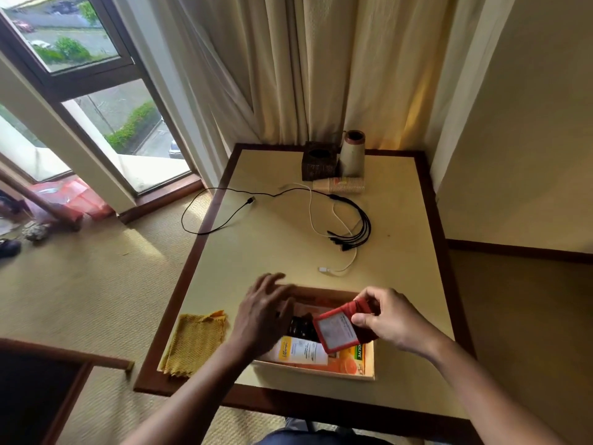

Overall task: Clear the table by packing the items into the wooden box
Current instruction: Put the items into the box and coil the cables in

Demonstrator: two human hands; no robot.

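Note:
The wooden box (368,361) sits at the near edge of the table (276,239). Inside it lie an orange packet (348,364), a white-and-yellow packet (300,350) and a dark item (301,327). My right hand (390,317) holds a red card holder (338,327) tilted over the box. My left hand (261,311) hovers over the box's left side, fingers spread, holding nothing. A yellow cloth (194,342) lies left of the box. A black multi-plug cable (356,220) and a white cable (333,268) lie on the table beyond the box.
At the far table edge stand a dark square holder (319,165), a beige vase (352,154) and a lying stack of paper cups (340,184). Curtains hang behind. A dark chair (41,390) stands at the near left. The black cable loops off the table's left edge.

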